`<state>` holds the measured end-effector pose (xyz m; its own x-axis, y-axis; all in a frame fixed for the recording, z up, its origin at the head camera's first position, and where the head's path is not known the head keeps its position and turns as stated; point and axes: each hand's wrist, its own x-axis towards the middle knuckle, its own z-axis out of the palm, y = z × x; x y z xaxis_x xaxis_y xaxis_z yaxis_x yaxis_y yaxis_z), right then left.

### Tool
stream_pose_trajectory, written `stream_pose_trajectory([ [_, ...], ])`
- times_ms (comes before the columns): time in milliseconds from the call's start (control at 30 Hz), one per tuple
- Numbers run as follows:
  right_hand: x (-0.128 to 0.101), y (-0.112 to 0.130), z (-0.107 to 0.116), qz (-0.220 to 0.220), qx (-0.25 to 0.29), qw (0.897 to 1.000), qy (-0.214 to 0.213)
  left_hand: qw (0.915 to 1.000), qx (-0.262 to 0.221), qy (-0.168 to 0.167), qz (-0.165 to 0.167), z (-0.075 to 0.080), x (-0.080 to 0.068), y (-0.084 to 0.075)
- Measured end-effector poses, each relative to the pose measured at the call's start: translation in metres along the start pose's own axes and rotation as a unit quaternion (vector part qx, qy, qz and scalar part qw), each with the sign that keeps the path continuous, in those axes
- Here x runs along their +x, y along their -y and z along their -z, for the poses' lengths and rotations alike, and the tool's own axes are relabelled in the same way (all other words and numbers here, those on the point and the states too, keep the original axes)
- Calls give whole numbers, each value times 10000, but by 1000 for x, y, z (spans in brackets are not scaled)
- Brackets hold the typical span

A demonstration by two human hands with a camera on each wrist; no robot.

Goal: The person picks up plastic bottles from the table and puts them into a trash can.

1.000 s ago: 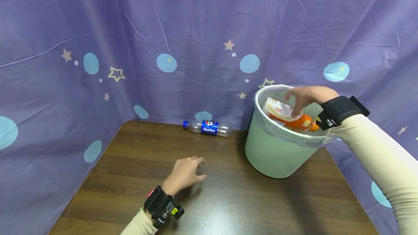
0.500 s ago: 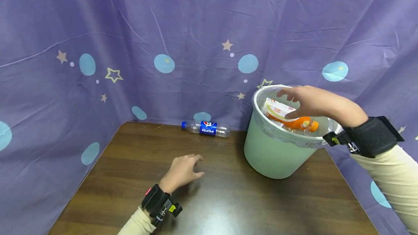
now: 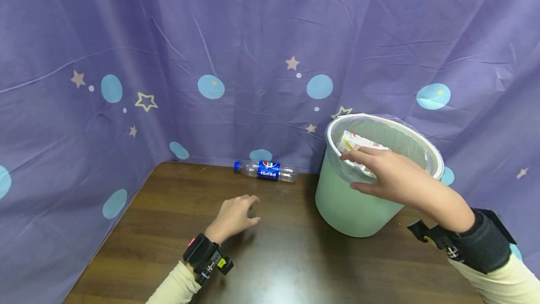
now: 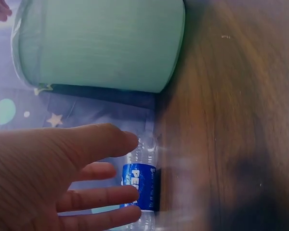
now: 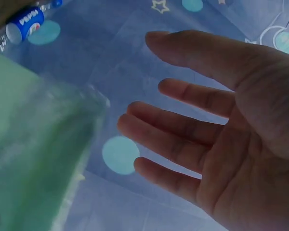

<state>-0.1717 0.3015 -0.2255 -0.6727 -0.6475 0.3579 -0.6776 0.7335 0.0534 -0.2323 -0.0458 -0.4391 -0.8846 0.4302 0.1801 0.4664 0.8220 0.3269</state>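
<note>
A clear plastic Pepsi bottle point(image 3: 268, 170) with a blue label and blue cap lies on its side at the back of the table. My left hand point(image 3: 234, 217) hovers in front of it over the wood, fingers loosely bent, holding nothing. On the right stands a pale green trash bin point(image 3: 354, 205) lined with a clear bag. Inside it a white printed carton point(image 3: 358, 141) shows; my right hand hides the rest of the contents. That right hand point(image 3: 396, 177) is above the bin's near rim, fingers spread and holding nothing, as the right wrist view also shows.
The brown wooden table point(image 3: 168, 238) ends at the back against a purple curtain point(image 3: 253, 36) with stars and blue dots. The curtain also closes off the left and right sides. Loose bag film point(image 5: 86, 106) sticks out round the bin's rim.
My right hand has come up out of the bin and drawn back toward me over the near rim, leaving an orange bottle inside. The left hand and Pepsi bottle stay nearly still.
</note>
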Motion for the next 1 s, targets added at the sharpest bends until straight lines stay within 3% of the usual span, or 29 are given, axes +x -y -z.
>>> stream_pose_trajectory([
  [367,-20,15,-46,705,207,9922,-1012,9955,439,-747,-376,-6,35,16],
  [733,-57,35,-105,555,494,9884,-1328,9849,871,-1279,-775,-9,89,42],
  [833,-68,38,-114,309,589,9904,-1210,9843,934,-1261,-807,-10,102,49],
  [1000,-76,37,-118,64,606,9911,-1184,9872,947,-950,-866,-13,119,58],
])
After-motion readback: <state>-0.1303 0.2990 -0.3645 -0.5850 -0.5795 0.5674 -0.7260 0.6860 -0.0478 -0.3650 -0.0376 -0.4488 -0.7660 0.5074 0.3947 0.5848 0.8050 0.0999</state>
